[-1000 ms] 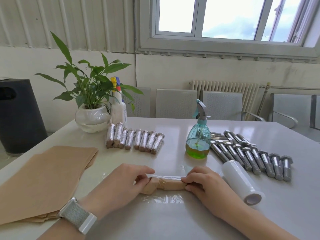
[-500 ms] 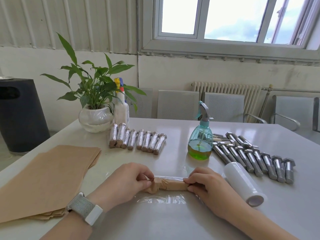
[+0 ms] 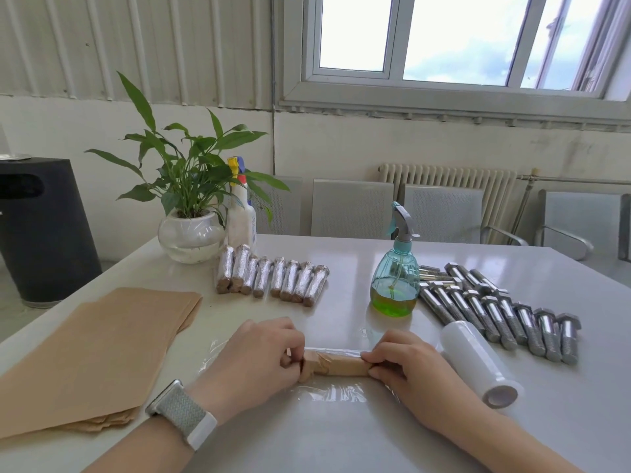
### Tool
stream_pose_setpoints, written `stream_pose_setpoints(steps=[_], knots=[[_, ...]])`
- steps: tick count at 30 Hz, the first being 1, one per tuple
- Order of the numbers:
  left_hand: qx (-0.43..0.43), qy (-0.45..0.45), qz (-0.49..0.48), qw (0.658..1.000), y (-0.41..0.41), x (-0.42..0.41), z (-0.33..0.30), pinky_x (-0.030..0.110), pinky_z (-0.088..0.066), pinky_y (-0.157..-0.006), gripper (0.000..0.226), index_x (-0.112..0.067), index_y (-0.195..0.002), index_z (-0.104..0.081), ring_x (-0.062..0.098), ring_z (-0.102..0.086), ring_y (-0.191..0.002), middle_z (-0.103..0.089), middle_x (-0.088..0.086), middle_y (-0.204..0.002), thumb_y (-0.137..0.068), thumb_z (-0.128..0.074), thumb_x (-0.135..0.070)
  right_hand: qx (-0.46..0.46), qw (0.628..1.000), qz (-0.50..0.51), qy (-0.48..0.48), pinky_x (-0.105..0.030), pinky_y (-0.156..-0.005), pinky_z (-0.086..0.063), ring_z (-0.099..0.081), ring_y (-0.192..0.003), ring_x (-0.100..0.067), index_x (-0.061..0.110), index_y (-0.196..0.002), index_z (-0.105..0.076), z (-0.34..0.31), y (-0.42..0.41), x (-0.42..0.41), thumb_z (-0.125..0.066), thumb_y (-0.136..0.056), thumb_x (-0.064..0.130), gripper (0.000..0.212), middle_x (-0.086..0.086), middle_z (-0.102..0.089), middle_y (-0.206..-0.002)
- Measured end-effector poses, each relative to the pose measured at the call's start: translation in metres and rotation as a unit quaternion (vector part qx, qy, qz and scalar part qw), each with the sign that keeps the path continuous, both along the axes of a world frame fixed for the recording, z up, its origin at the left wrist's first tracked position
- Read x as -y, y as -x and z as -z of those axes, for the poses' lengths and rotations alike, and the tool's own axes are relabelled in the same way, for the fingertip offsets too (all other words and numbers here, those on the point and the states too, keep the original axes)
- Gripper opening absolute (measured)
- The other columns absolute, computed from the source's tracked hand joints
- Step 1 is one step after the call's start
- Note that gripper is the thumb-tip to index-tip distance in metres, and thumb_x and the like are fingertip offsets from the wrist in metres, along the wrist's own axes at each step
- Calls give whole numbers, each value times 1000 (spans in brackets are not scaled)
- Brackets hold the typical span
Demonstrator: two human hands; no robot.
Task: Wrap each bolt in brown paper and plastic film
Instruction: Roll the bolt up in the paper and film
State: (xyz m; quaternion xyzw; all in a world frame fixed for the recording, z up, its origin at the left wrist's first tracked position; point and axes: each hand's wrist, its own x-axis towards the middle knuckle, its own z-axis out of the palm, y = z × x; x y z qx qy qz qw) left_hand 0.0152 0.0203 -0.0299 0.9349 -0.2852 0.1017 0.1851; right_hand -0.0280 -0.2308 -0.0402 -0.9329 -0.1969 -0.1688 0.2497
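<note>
- A paper-wrapped bolt [image 3: 336, 365] lies crosswise on the white bench [image 3: 341, 438], near its front edge, directly between the two hands.
- The left hand [image 3: 259, 358] pinches the bolt's left end, where the brown paper is bunched; its fingers are curled around that end.
- The right hand [image 3: 406, 361] grips the right end, its fingertips [image 3: 370, 356] curled over the top of the roll.
- A sheet of clear plastic film [image 3: 327, 392] lies flat under the bolt and spreads toward the person, wrinkled and glinting; a strip of it lies over the top of the bolt.
- The film roll [image 3: 478, 361] lies just beside the right hand, on its outer side.
- Bare bolts [image 3: 505, 312] lie in a row behind the roll, at the right.
- Finished wrapped bolts [image 3: 273, 279] sit in a row farther back, behind the left hand.
- A stack of brown paper sheets [image 3: 92, 353] lies to the left of the left hand.
- A spray bottle [image 3: 395, 278] with green liquid stands behind the right hand.
</note>
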Motion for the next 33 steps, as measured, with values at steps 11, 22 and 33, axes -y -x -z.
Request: stream_pose_setpoints(steps=[11, 22, 33], knots=[[-187, -88, -60, 977, -14, 13, -25, 15, -34, -49, 7, -32, -85, -59, -3, -49, -60, -57, -15, -71, -83, -65, -29, 5, 1000, -4, -2, -8, -78, -35, -51, -89, -5, 19, -99, -75, 2, 0, 2, -69, -90, 16, 11, 18, -53, -88], [-402, -70, -139, 902, -22, 25, -52, 22, -29, -48, 34, 3, -102, -74, 20, -52, -72, -74, 9, -82, -76, -71, -17, 11, 1000, -15, -4, -11, -81, -38, -53, -91, -7, 17, -94, -74, 5, -2, 4, -71, -87, 15, 8, 17, -53, -89], [-455, 253, -155, 840, -15, 13, -48, 24, -52, -47, 8, 2, -98, -61, 29, -73, -67, -71, 16, -70, -92, -62, -3, 19, 999, -35, 3, -9, -79, -36, -52, -90, -6, 15, -91, -72, 2, -3, 4, -69, -89, 14, 4, 15, -56, -90]])
